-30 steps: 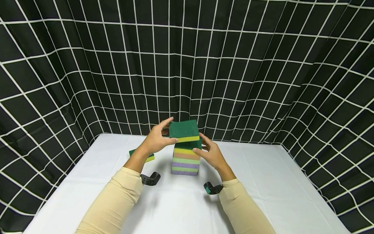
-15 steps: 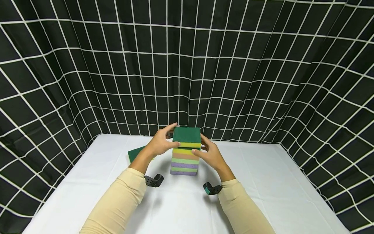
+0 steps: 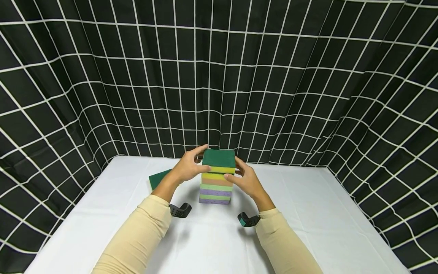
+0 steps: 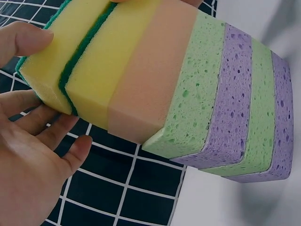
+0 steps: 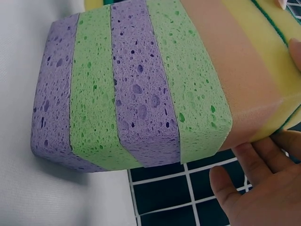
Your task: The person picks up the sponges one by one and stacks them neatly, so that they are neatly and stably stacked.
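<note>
A tall stack of sponges stands on the table, with purple sponges [image 5: 141, 94] and light green sponges [image 4: 195, 87] alternating at the bottom. Above them lies a peach sponge [image 4: 148, 75], then a yellow scouring sponge [image 4: 108, 61] with a green scrub layer. Topmost sits another scouring sponge [image 3: 219, 158], green face up, aligned with the stack. My left hand [image 3: 186, 166] grips this top sponge from the left, thumb on its front side. From the right, my right hand [image 3: 249, 182] holds the scouring sponge just below, thumb at its front and fingers behind.
One more green and yellow scouring sponge [image 3: 158, 179] lies on the white table [image 3: 301, 213], left of the stack and partly behind the left forearm. A black curtain with white grid lines [image 3: 219, 76] surrounds the table's back and sides.
My left hand has lowered the top scouring sponge onto the stack, moving it slightly right and straightening it. The right hand has stayed nearly still on the sponge below.
</note>
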Demonstrator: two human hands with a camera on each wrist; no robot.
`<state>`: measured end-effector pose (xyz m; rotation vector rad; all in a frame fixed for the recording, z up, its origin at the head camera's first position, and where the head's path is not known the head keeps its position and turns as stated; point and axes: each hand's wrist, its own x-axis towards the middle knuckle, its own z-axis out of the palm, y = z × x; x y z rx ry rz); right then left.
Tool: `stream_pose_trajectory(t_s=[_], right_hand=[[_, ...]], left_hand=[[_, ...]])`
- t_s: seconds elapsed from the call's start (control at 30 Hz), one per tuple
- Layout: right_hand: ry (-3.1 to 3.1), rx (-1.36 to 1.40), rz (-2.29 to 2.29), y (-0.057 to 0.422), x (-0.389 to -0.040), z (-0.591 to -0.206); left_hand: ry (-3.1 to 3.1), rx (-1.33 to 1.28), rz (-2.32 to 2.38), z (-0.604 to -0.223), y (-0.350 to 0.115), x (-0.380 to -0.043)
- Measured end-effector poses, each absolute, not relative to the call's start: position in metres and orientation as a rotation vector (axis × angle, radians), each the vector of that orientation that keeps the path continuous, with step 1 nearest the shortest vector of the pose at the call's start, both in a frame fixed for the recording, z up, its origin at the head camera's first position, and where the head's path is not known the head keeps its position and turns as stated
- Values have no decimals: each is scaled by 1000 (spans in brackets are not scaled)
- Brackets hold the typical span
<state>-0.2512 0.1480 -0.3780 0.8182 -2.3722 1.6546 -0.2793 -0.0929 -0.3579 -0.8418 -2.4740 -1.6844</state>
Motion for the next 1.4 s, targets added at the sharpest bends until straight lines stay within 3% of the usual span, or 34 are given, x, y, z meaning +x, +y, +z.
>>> stream_pose_trajectory(t_s=[0.43, 0.7, 1.0, 1.13, 1.4], right_hand=[[-2411, 773, 1647, 156, -273, -392], [-2339, 860, 1625, 148, -281, -373], [-2340, 835, 1616, 138, -253, -346], [-2343, 829, 1620, 138, -253, -346], [-2372, 794, 1663, 140, -252, -347]], left_hand=[[-2482, -832, -1676, -358, -93, -281], [-2491, -818, -1683, -356, -94, -281], [-2466, -829, -1687, -347, -99, -268], [-2393, -812, -1710, -357, -111, -279], [-2303, -747, -1551, -341, -136, -270]])
